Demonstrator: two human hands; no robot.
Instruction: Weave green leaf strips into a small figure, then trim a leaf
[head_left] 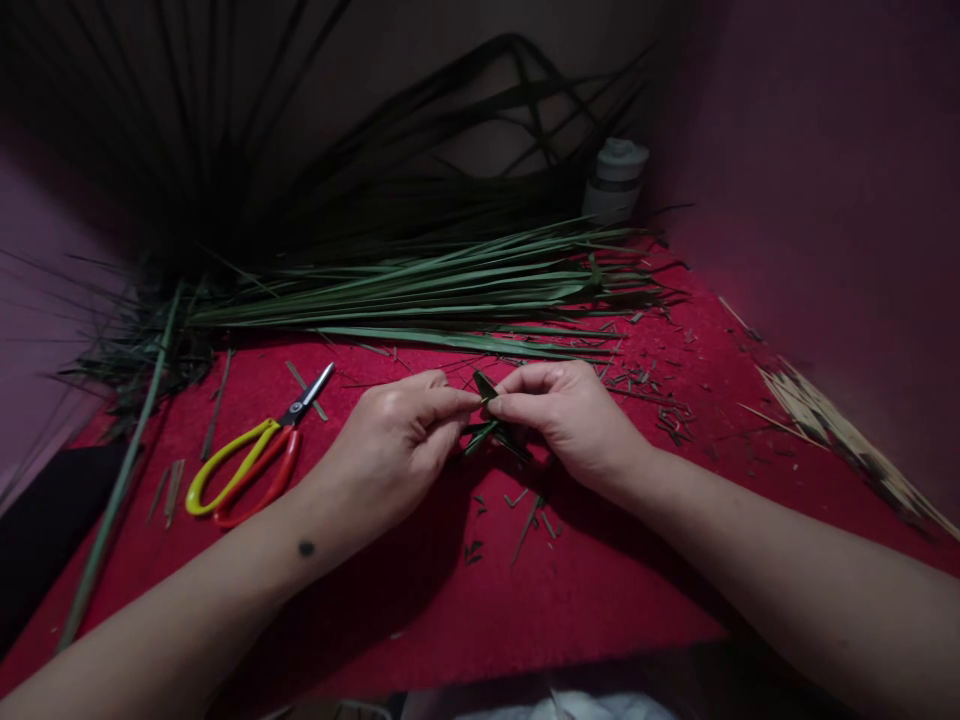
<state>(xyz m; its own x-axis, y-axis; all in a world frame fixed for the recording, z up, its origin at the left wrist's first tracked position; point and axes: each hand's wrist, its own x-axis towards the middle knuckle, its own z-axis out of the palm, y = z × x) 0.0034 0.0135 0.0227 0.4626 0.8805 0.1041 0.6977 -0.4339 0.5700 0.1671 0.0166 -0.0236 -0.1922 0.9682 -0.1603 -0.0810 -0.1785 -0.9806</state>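
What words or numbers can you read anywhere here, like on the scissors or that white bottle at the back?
There are none to read.
The scissors show plain yellow and red handles, with no mark visible.
The white bottle is too dark and blurred to show any label.
The green leaf strip, pinched between the left hand and right hand, carries no writing.

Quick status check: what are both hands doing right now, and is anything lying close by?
Left hand and right hand both pinching a small folded green leaf strip. Scissors lying on the red cloth, left of the hands. Long leaves piled behind.
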